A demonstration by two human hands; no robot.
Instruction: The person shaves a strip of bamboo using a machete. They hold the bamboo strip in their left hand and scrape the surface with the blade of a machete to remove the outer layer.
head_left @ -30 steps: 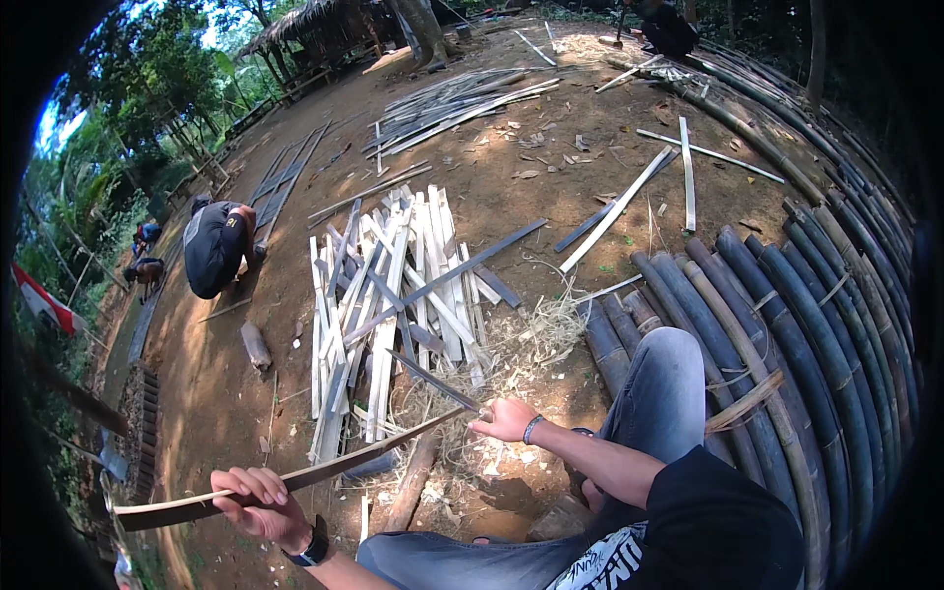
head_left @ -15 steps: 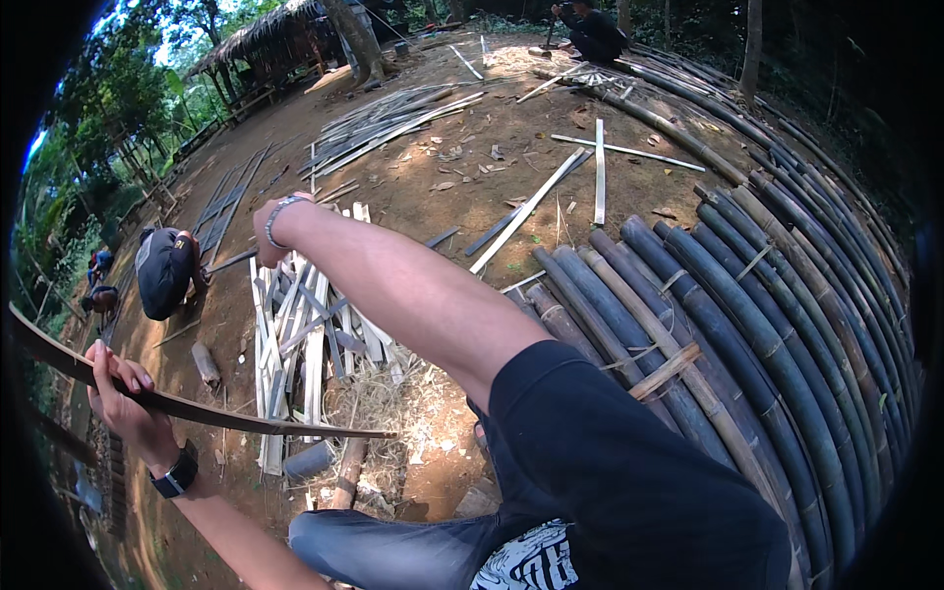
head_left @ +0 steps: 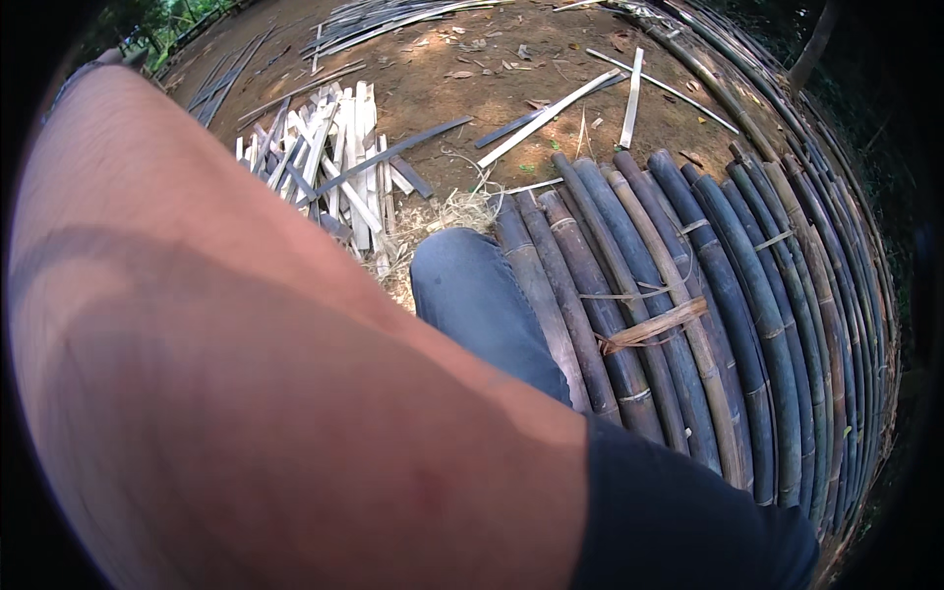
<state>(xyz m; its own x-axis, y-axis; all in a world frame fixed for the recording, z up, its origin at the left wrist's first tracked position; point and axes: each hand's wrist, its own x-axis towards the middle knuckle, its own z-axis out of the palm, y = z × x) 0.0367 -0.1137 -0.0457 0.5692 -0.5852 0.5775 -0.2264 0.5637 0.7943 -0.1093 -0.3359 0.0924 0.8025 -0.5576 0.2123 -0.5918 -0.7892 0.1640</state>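
Note:
My right arm (head_left: 265, 324) fills the left and lower part of the view and reaches up to the far left. Only a sliver of my right hand (head_left: 110, 59) shows at the dark rim, beyond a bracelet at the wrist. Its fingers and anything in them are hidden. My left hand is out of view, and so is the long bamboo strip seen in it earlier. Beyond my forearm lies a heap of split bamboo slats (head_left: 344, 147), pale and dark, with one dark slat (head_left: 413, 138) slanting across it.
Many dark bamboo poles (head_left: 678, 295) lie side by side to the right, with a split bamboo piece (head_left: 654, 326) and ties across them. My bent knee (head_left: 472, 285) is beside their near ends. Loose slats (head_left: 551, 120) and another pile of strips (head_left: 393, 25) lie farther off on brown soil.
My view has swung down and to the right. My right arm now looms much closer across it. My left hand, the bamboo strip it held and the other people have gone out of sight.

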